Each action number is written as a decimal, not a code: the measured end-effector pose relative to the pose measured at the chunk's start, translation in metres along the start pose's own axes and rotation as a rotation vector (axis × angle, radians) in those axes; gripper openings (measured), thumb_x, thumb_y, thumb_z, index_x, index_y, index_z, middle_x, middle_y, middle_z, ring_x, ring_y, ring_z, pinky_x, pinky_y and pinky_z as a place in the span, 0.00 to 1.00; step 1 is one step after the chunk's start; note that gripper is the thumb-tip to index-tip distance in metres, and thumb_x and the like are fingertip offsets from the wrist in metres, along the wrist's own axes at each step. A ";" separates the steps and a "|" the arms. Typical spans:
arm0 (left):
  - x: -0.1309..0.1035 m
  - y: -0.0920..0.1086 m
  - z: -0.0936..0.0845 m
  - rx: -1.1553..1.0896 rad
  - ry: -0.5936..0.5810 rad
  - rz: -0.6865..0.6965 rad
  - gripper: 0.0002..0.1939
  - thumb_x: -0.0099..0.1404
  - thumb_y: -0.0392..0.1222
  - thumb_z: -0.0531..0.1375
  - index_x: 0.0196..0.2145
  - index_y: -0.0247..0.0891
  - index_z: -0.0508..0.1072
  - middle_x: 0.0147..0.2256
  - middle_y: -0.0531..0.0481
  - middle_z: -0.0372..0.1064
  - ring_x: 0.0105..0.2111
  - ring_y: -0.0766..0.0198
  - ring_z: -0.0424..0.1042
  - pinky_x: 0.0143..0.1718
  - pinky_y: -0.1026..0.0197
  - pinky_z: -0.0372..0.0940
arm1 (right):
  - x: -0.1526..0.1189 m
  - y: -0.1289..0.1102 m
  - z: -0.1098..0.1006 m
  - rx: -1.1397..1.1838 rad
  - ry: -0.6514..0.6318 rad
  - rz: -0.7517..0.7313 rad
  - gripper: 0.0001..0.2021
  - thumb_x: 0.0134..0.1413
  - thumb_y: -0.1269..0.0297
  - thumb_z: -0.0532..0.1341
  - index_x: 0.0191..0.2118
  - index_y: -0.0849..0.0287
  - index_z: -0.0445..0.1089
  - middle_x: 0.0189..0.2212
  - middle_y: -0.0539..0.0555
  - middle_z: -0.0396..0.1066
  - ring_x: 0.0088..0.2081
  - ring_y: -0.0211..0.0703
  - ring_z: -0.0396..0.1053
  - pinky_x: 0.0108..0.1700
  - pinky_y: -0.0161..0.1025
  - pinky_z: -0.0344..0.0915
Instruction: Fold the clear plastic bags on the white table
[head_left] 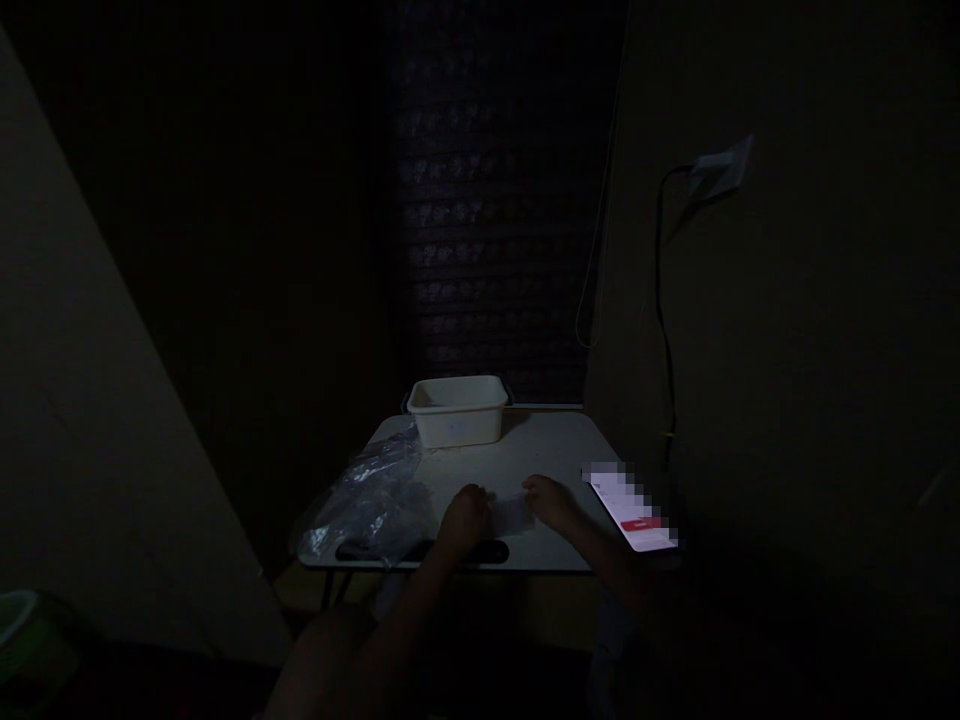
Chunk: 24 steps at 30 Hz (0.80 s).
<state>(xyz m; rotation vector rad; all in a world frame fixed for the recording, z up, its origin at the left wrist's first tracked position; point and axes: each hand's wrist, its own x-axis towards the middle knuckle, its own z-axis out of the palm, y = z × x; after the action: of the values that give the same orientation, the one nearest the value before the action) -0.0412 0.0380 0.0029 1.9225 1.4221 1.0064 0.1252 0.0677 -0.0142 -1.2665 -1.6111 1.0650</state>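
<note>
The room is very dark. My left hand (pixel 463 520) and my right hand (pixel 551 500) rest on a small pale table (pixel 540 440), close together near its front edge. Between them lies a small pale flat item (pixel 512 516), perhaps a clear packet or paper; both hands touch its ends. Whether the fingers pinch it is too dim to tell. A heap of clear plastic bags (pixel 367 505) lies just left of my left hand.
A white plastic tub (pixel 457 410) stands at the table's far edge. A lit phone (pixel 631 505) lies at the right edge. A dark cable (pixel 664 300) hangs from a wall socket (pixel 721 165) on the right. A dark blind is behind.
</note>
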 end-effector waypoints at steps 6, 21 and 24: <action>-0.018 0.011 0.008 0.562 -0.260 0.195 0.35 0.48 0.52 0.48 0.49 0.27 0.46 0.51 0.37 0.40 0.50 0.54 0.36 0.47 0.52 0.36 | -0.017 -0.012 0.002 -0.644 0.053 -0.415 0.16 0.43 0.69 0.47 0.40 0.60 0.60 0.40 0.58 0.59 0.43 0.43 0.54 0.44 0.39 0.47; -0.036 0.020 0.020 0.877 -0.333 0.267 0.38 0.49 0.62 0.35 0.51 0.31 0.41 0.51 0.38 0.38 0.50 0.51 0.35 0.45 0.46 0.31 | -0.040 -0.012 0.020 -1.076 -0.261 -0.403 0.26 0.49 0.54 0.30 0.51 0.62 0.42 0.51 0.56 0.43 0.52 0.41 0.36 0.48 0.48 0.30; -0.036 0.019 0.021 0.882 -0.332 0.275 0.39 0.48 0.62 0.35 0.51 0.30 0.41 0.51 0.38 0.38 0.50 0.51 0.34 0.45 0.45 0.30 | -0.040 -0.011 0.020 -1.078 -0.260 -0.396 0.26 0.49 0.54 0.30 0.51 0.61 0.42 0.51 0.56 0.42 0.52 0.41 0.35 0.48 0.48 0.29</action>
<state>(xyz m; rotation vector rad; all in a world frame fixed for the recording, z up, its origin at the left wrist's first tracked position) -0.0196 -0.0018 -0.0029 2.7941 1.5573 0.0885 0.1099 0.0242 -0.0139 -1.3501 -2.6551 0.0372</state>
